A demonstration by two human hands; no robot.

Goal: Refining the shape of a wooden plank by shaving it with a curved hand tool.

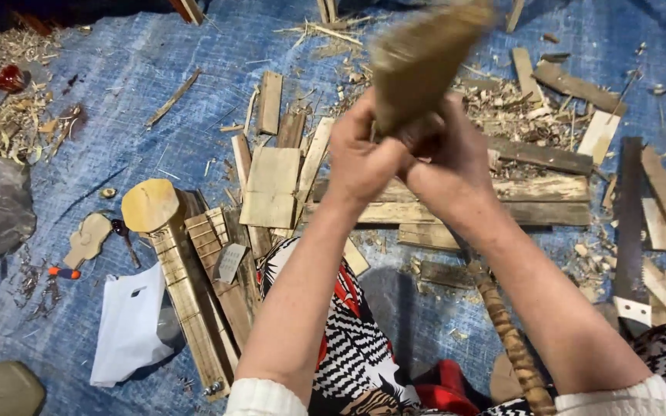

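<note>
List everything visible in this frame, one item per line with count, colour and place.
wooden piece: one, brown, blurred, raised top centre, gripped by both hands
tarp: one, blue, covers the ground
flat boards: many, pale to dark brown, scattered centre and right
slatted wooden strips: a few, tan, left of centre
round-ended wooden piece: one, tan, left of centre
shavings: many, pale, top left and top right
saw: one, dark blade, right
twisted stick: one, brown, lower right
plastic bag: one, white, lower left
patterned cloth: black, white and red, bottom centre
left hand: on the wooden piece
right hand: on the wooden piece
</note>
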